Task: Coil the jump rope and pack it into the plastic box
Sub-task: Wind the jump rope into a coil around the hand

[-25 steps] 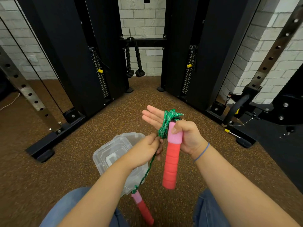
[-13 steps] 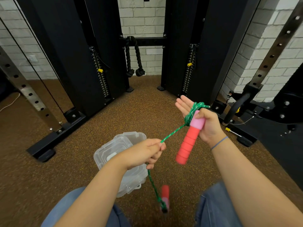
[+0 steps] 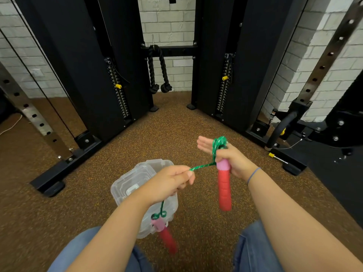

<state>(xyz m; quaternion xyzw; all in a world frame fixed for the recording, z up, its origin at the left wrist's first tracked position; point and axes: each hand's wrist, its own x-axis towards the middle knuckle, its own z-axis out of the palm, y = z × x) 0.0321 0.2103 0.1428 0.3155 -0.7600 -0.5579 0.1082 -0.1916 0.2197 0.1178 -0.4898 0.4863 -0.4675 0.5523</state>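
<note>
**Right palm as the spool, box waiting underneath**

My right hand [image 3: 229, 157] serves as the spool. Its fingers [image 3: 204, 143] are held straight so the green coil [image 3: 218, 143] can sit across them. The thumb pins the first handle [image 3: 224, 189] to the palm, with the red grip hanging clear below.

My left hand [image 3: 172, 183] is fisted round the jump rope [image 3: 202, 166], pulling the short run between my hands taut so the next turn should lie snug. Below that fist the cord drops slack to the second handle [image 3: 167, 238], which dangles, blurred, in front of the plastic box [image 3: 125, 185].

The box sits on the brown rubber floor [image 3: 176, 124] just ahead of my knees. Its lid looks to be on, so I judge it needs opening first.

The cable machine [image 3: 78, 75] and its black triceps rope [image 3: 157, 71] stand well apart. The only nuisance I expect is the dangling handle knocking the box.
</note>
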